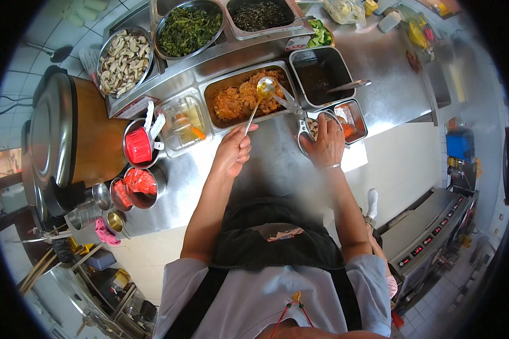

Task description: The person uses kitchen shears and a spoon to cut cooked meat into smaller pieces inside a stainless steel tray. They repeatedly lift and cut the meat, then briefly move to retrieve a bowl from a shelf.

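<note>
My left hand (233, 149) grips the handle of a metal spoon (265, 87). The spoon's bowl lies over the reddish-brown cooked food (229, 104) in a rectangular steel tray (210, 87). My right hand (327, 144) has its fingers in the handles of metal kitchen scissors (297, 111), whose parted blades point at the tray beside the spoon. Partly hidden under that hand is a small container of dark bits (312, 127). Right next to it sits a small steel container (362, 120) with red seasoning.
A dark sauce pan (295, 63) with a utensil stands behind my right hand. Above are bowls of sliced mushrooms (125, 61) and chopped greens (188, 31). A lidded plastic box (182, 120), a red scoop (138, 145) and a large cooker (95, 127) are leftward. Another person's leg (372, 203) shows at right.
</note>
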{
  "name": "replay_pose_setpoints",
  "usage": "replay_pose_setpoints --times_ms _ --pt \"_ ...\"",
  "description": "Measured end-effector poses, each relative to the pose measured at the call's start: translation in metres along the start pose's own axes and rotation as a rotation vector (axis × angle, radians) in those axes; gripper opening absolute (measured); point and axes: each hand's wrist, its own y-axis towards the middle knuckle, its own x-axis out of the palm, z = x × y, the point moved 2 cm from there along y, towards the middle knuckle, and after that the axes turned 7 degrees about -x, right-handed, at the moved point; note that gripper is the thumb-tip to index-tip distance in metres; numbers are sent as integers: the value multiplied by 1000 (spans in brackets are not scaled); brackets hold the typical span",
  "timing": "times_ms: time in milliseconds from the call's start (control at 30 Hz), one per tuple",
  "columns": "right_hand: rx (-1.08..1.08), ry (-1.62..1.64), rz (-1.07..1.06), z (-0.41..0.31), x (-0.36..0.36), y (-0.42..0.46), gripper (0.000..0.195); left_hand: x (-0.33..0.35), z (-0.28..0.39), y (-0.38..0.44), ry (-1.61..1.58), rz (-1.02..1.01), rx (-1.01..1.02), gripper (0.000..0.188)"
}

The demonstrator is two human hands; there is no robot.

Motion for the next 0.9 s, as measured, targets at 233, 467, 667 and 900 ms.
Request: replay_pose_setpoints --times_ms 233,467,667,900 --pt "26 16 -31 -1 2 3 71 -1 1 -7 -22 -12 5 29" --pt "9 -91 10 -4 -2 8 73 1 -2 -7 4 -8 23 28" --pt "14 -56 -13 8 -5 4 74 0 2 -8 -25 13 40 29" --pt "395 1174 -643 46 58 -26 80 -8 12 -10 13 -74 47 29"
